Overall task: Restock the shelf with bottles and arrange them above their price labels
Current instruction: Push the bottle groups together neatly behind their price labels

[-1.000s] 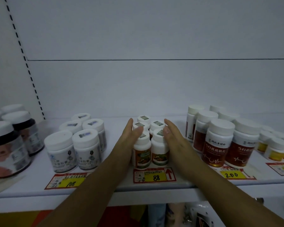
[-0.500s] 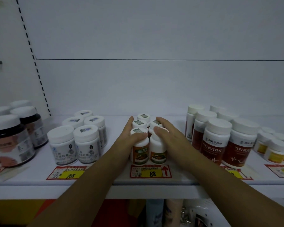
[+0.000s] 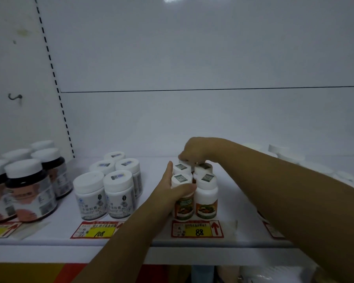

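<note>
Several small white bottles with orange labels (image 3: 205, 198) stand in a tight cluster on the white shelf (image 3: 241, 203), just behind the red and yellow price label marked 88 (image 3: 196, 229). My left hand (image 3: 171, 194) presses against the cluster's left side, its thumb wrapped across the front-left bottle (image 3: 182, 207). Reaching over the cluster from the right, my right hand (image 3: 195, 150) has its fingertips pinched on the cap of the rear bottle (image 3: 184, 161). That bottle's body is hidden behind the others.
A group of larger white bottles (image 3: 110, 184) stands to the left above a label marked 108 (image 3: 96, 230). Dark jars with white lids (image 3: 29, 188) fill the far left. More white-capped bottles (image 3: 282, 153) show behind my right forearm. A perforated upright (image 3: 55, 78) runs up the back wall.
My right hand left the cluster's right side, rose and moved back onto the rear bottle's cap. My left hand stayed against the left side, thumb curling further round the front bottle.
</note>
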`<act>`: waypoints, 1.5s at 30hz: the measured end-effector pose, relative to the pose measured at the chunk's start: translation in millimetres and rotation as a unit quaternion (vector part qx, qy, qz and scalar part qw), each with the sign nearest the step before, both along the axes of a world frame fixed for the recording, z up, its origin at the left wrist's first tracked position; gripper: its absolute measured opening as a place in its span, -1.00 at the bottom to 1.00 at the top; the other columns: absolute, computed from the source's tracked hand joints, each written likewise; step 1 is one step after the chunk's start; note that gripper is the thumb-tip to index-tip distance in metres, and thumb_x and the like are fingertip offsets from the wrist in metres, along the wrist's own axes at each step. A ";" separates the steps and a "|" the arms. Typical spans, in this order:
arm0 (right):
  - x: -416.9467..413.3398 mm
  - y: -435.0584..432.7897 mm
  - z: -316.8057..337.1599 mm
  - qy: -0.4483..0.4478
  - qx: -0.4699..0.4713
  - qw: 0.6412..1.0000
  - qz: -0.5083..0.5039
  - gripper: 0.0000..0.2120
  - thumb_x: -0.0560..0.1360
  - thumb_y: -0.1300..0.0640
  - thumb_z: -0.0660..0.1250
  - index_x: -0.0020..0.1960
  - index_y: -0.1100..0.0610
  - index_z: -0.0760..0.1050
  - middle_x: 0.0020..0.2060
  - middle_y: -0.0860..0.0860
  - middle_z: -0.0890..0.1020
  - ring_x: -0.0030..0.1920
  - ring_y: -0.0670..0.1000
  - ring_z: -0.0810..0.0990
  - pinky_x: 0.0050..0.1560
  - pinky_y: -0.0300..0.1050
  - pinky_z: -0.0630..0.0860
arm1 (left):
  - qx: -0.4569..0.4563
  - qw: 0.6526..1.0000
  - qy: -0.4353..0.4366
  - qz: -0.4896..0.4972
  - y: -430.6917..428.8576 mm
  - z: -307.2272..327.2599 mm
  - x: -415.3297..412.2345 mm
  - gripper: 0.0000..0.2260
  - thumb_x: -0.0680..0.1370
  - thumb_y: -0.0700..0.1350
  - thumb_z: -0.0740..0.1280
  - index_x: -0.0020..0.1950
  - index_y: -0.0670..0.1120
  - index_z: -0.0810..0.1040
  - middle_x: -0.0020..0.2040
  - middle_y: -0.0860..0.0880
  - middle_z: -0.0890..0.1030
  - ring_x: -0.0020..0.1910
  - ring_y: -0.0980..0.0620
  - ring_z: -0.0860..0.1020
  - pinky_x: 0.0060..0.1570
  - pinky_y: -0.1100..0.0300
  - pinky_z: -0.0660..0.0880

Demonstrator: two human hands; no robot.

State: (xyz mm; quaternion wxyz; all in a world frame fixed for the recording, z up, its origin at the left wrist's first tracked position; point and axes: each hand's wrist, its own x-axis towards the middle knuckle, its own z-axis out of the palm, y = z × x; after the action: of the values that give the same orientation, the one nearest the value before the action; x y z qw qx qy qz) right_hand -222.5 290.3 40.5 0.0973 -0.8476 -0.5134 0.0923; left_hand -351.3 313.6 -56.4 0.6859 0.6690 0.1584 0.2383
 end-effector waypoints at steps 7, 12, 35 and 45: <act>5.5 -2.3 -6.2 0.059 0.025 0.998 0.002 -0.63 0.56 -0.01 0.21 0.15 0.27 0.53 0.10 0.17 0.61 -0.07 0.06 0.53 0.06 -0.03 0.50 | 0.028 1.000 -0.006 0.000 0.8 1.1 0.2 -0.44 0.37 -0.14 0.37 0.34 0.15 0.36 0.20 -0.01 0.62 0.15 -0.07 0.62 0.17 -0.13 0.53; 0.3 -6.8 -3.0 0.052 0.011 0.999 0.011 -0.52 0.57 -0.13 0.12 0.26 0.21 0.47 0.21 0.13 0.55 0.15 0.12 0.54 0.15 -0.04 0.45 | 0.048 0.999 0.011 0.007 -3.8 4.4 -2.0 -0.41 0.45 -0.11 0.38 0.44 0.14 0.27 0.29 0.01 0.56 0.20 -0.05 0.58 0.23 -0.12 0.49; -159.4 26.2 -79.4 0.565 0.395 0.721 -0.065 -0.44 0.55 -0.28 -0.06 -0.06 -0.04 0.64 -0.04 -0.07 0.72 -0.05 -0.07 0.66 0.11 -0.01 0.50 | -0.016 0.985 -0.076 0.155 89.5 16.6 -136.8 -0.55 0.51 0.20 0.24 0.40 0.20 0.37 0.39 0.13 0.43 0.34 0.01 0.44 0.38 -0.08 0.32; -160.3 32.1 -92.6 0.434 0.402 0.802 -0.082 -0.54 0.57 -0.24 -0.10 -0.15 -0.34 0.58 -0.07 -0.26 0.68 0.04 -0.18 0.62 0.14 -0.11 0.48 | -0.042 0.991 -0.063 0.110 104.0 7.1 -129.1 -0.53 0.61 -0.07 0.16 0.49 0.19 0.15 0.10 0.24 0.43 -0.10 0.29 0.45 -0.22 0.30 0.39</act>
State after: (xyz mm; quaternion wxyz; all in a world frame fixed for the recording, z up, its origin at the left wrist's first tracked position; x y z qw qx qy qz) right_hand -382.8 322.4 -52.1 0.6492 -0.6427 -0.3373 0.2276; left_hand -480.4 417.5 -49.3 0.6920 0.6016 0.1969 0.3470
